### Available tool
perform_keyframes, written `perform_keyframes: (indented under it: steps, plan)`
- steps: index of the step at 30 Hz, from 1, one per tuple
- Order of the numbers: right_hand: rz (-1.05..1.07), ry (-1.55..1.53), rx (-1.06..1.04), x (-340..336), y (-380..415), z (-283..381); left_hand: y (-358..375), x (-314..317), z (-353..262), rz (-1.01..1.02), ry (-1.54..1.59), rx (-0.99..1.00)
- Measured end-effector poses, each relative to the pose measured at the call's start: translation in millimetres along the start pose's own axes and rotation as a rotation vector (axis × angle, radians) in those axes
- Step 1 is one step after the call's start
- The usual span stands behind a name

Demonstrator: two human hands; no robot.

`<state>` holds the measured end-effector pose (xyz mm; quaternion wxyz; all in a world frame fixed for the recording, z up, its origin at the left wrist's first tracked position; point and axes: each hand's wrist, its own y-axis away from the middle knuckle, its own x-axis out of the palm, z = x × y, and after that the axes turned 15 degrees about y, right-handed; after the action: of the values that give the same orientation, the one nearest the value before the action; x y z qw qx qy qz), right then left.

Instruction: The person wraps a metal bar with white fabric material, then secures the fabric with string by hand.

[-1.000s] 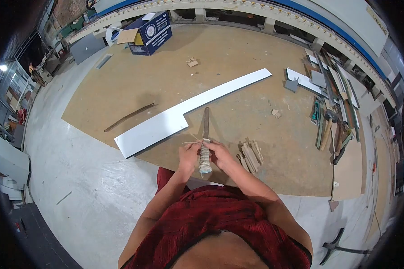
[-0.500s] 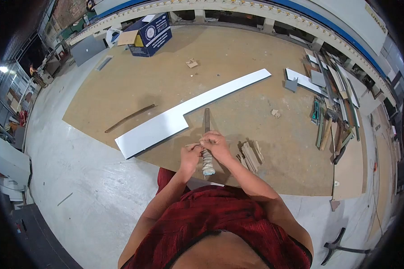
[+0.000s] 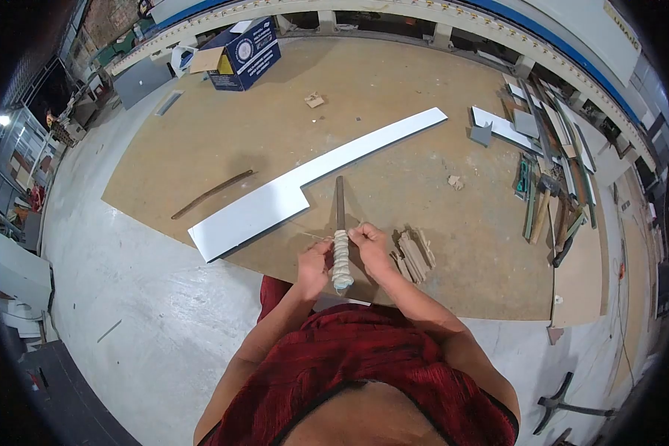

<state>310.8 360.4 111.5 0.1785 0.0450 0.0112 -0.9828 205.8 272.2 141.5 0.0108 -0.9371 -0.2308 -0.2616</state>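
Note:
A dark, narrow bar (image 3: 340, 202) points away from me on the table, its near end thickly wound with a pale cord wrapping (image 3: 340, 260). A bluish patch shows at the wrapping's bottom tip. On its left side my left hand (image 3: 314, 264) is closed, fingers pinched on a thin pale strand that sticks out to the left. My right hand (image 3: 372, 247) pinches at the wrapping's upper right edge, apparently on the other end of the cord, mostly hidden by the fingers. Just right of that hand lies a bundle of torn cardboard strips (image 3: 415, 255).
A long white notched panel (image 3: 275, 198) lies diagonally beyond my hands, with a curved brown strip (image 3: 214, 193) to its left. At the right are a hammer (image 3: 547, 189) and a pile of offcuts (image 3: 528, 123). A blue box (image 3: 249, 56) stands at the back left.
My hands were together over the top of the wrapping; now they have drawn apart to either side of it. More of the wrapping and the strand at the left show.

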Motion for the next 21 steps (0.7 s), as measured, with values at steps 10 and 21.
perform_keyframes:
  steps: [10, 21]
  plan:
    - [0.118, -0.137, -0.050, -2, 12, 6, 9, 7, -14, 0.091, 0.083, -0.254]
    - [0.287, -0.171, 0.054, -4, 16, 10, 3, -2, 0, -0.244, 0.506, -0.642]
